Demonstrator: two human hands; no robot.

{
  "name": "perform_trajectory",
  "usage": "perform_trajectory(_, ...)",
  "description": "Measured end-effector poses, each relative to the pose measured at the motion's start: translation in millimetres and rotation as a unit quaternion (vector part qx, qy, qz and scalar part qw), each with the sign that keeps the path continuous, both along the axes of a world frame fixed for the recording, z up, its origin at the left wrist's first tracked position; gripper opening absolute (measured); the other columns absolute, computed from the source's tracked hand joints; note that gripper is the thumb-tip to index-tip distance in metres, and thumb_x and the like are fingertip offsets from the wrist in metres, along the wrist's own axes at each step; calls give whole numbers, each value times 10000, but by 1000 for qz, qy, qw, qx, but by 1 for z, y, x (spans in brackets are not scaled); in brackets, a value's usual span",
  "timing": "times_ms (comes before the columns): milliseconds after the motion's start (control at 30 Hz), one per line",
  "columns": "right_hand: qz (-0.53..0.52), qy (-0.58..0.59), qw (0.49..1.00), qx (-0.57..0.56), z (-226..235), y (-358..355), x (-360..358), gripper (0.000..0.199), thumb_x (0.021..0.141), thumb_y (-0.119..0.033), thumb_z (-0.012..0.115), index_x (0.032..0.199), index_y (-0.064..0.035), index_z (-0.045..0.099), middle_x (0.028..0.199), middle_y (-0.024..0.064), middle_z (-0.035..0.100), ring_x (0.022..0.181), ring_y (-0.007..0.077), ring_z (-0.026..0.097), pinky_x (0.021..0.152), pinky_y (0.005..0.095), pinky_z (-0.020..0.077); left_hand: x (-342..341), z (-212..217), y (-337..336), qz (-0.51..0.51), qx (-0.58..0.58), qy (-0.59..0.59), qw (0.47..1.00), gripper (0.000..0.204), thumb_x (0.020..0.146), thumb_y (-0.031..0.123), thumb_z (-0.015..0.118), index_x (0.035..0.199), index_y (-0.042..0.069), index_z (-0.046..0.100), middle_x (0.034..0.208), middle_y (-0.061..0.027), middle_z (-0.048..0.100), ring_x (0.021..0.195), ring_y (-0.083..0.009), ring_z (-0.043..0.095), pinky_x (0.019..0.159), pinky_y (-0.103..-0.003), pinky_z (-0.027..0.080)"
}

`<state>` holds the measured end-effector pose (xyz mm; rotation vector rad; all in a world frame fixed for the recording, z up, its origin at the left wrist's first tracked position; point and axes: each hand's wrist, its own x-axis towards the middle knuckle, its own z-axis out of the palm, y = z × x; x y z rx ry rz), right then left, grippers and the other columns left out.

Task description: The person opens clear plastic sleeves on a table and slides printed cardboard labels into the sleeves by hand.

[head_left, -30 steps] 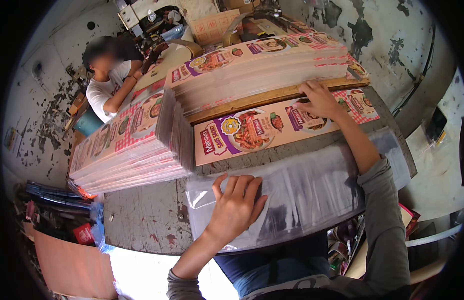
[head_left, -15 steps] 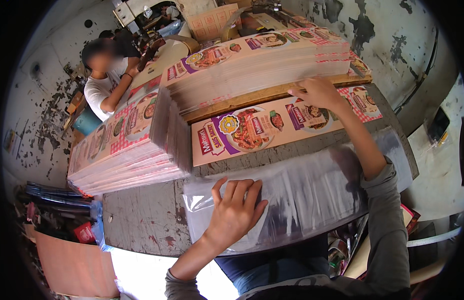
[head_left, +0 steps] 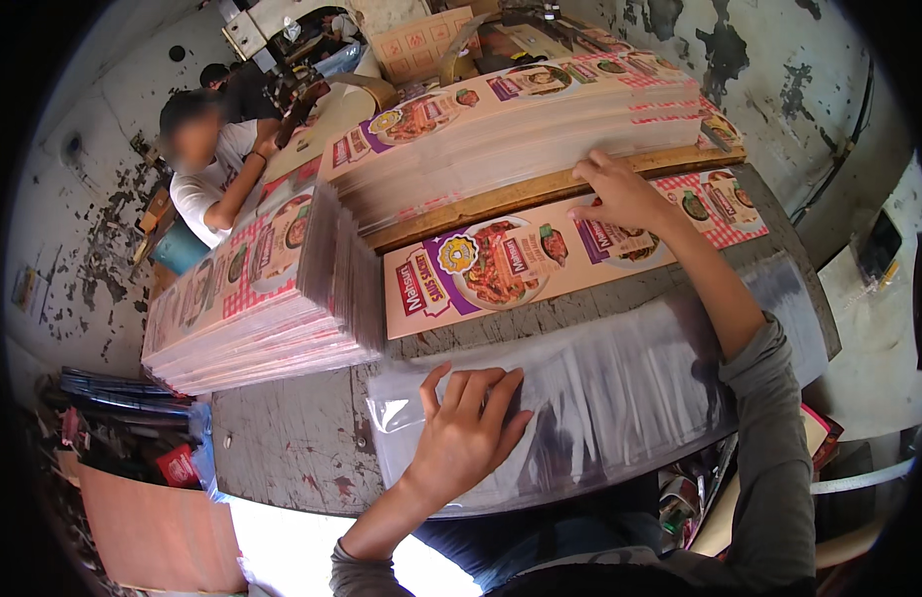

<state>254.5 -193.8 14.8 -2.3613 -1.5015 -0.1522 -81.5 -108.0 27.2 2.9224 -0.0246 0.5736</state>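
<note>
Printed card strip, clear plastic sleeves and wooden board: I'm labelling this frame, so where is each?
printed card strip (head_left: 501, 267), head view, on its food picture.
clear plastic sleeves (head_left: 630, 383), head view, middle of the pile.
wooden board (head_left: 501, 199), head view, on its front edge.

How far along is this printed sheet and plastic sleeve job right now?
Nothing visibly finished. In hand: the right hand rests on the top long printed cardboard sheet; the left hand lies flat on the pile of clear plastic sleeves. Left: two tall stacks of printed sheets.
</note>
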Motion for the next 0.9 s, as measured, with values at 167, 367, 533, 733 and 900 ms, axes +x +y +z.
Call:
perform_trajectory(167,54,-113,992,31,-5,7,0,480,740,-399,656,944,21,543,891,164,514,890,323,547,787,388,456,-1,-1,0,3,8,2,1000,406,734,238,688,1068,38,574,946,-50,518,871,-186,504,930,-459,305)
perform_trajectory(367,51,-131,990,28,-10,8,-4,475,788,-418,608,944,21,513,984,161,466,866,316,542,731,416,473,-2,0,-1,1,-4,7,1000,458,697,211,720,1096,54,558,970,-62,523,897,-221,507,927,-475,308)
perform_trajectory(533,53,-138,989,32,-15,9,-7,478,801,-428,589,939,23,513,1026,160,446,904,314,532,744,416,469,-3,1,-3,-2,0,6,1000,453,700,211,718,1095,52,561,967,-61,525,896,-215,509,928,-474,305)
perform_trajectory(733,70,-134,987,48,-18,12,-10,481,803,-427,586,941,29,512,1035,147,436,901,299,526,757,403,458,-7,2,0,2,-1,15,1000,446,701,203,715,1090,46,563,965,-63,530,889,-215,511,927,-464,311)
perform_trajectory(900,70,-133,987,53,-19,11,-4,497,784,-430,602,931,40,537,1006,145,464,895,296,534,765,390,454,1,1,3,-5,-3,-11,1000,424,693,187,715,1066,44,572,935,-75,543,849,-233,527,829,-408,373)
